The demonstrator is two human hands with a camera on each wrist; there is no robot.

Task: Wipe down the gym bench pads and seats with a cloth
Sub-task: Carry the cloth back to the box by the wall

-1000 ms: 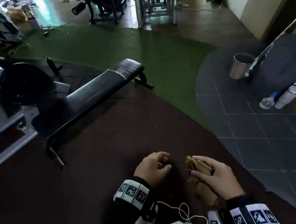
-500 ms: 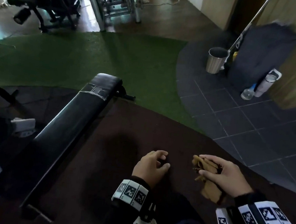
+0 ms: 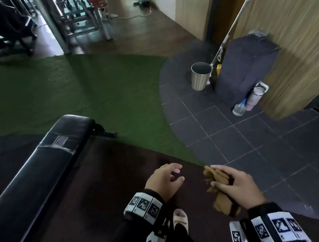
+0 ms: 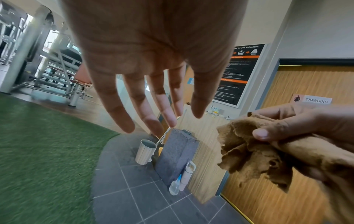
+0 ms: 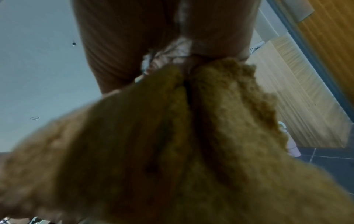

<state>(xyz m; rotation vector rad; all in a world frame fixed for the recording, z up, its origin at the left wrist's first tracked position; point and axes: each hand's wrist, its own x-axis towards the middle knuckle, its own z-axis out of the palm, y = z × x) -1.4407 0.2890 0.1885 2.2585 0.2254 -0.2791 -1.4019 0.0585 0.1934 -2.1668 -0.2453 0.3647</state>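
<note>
Bunched in the right hand (image 3: 240,188), a brown cloth (image 3: 217,181) is gripped; the left hand (image 3: 163,180) is held relaxed, empty. Flattening is advised before the bench pad (image 3: 37,167) is wiped lengthwise.

left hand (image 4: 153,60) empty, fingers spread; right hand (image 4: 306,125) grips cloth (image 4: 249,148)

The head view looks down at the floor; the bin (image 3: 199,76) at one o'clock also shows in the forward-facing left wrist view. The right wrist view is pressed close against cloth (image 5: 172,151).
</note>
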